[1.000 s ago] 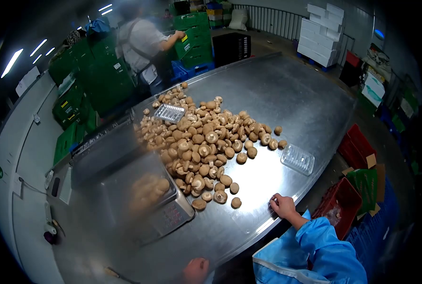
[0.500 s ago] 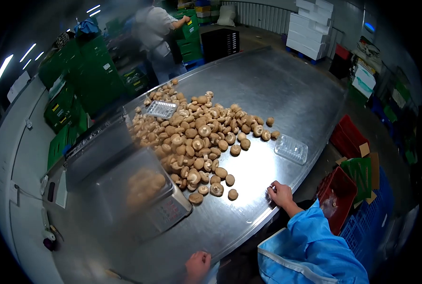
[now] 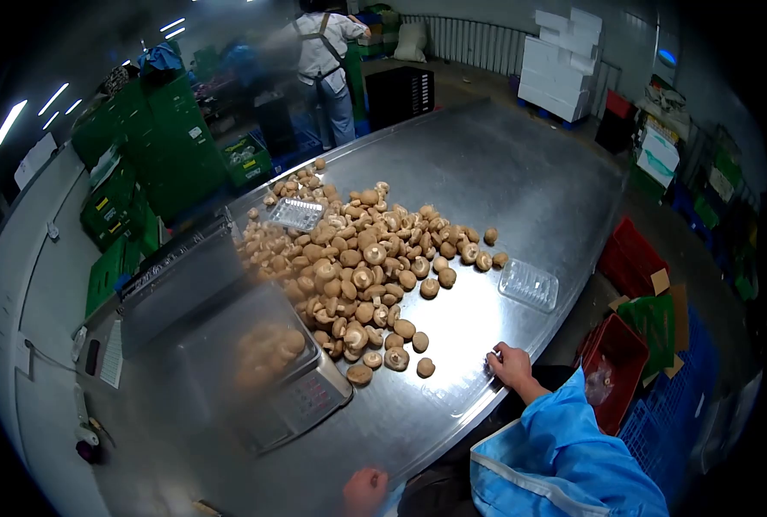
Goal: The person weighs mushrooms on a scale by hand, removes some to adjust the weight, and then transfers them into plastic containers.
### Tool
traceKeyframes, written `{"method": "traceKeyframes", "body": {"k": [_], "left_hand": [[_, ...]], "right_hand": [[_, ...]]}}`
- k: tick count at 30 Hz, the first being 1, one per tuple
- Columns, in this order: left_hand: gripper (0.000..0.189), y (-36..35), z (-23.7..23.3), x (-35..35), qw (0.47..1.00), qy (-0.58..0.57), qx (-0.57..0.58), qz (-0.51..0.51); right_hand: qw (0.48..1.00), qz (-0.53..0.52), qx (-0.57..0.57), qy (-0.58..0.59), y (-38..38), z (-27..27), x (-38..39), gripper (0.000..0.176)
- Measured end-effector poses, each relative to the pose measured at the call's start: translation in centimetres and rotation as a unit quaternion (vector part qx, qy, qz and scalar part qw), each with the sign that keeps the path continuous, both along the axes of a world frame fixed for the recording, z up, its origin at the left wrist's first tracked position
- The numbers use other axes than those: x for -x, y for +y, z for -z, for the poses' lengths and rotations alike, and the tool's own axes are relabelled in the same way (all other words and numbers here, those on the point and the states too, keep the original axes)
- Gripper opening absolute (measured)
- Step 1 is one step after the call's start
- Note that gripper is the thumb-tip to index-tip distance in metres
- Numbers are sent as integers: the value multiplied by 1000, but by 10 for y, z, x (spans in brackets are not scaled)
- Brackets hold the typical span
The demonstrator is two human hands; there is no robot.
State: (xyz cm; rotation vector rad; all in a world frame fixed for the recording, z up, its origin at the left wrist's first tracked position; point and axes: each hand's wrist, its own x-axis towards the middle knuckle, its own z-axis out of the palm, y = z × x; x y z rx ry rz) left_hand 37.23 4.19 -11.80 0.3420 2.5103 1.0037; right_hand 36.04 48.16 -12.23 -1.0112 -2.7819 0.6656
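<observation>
A big heap of brown mushrooms (image 3: 362, 263) lies on a steel table (image 3: 504, 181). My right hand (image 3: 510, 364) rests on the table's near edge, fingers curled, holding nothing I can see; a lone mushroom (image 3: 425, 368) sits just left of it. My left hand (image 3: 364, 493) grips the table edge at the bottom of the view. A clear plastic tray (image 3: 529, 284) lies empty beyond my right hand. A second clear tray (image 3: 297, 214) sits at the far side of the heap. A scale (image 3: 267, 370) with mushrooms on its pan stands at the left.
A person in a white top (image 3: 325, 60) stands at the far end among green crates (image 3: 155, 146). Red crates (image 3: 617, 366) and a green crate (image 3: 659, 323) sit on the floor to my right. White boxes (image 3: 564, 60) are stacked at the back.
The person at the far end has moved right, away from the green crates. My hands stay on the table edge; the view has shifted slightly.
</observation>
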Motion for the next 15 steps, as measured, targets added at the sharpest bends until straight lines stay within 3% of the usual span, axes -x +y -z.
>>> {"method": "traceKeyframes", "body": {"k": [15], "left_hand": [[30, -8, 12, 6, 997, -56, -40, -47]], "right_hand": [[999, -32, -14, -32, -2, -2, 3, 34]]}}
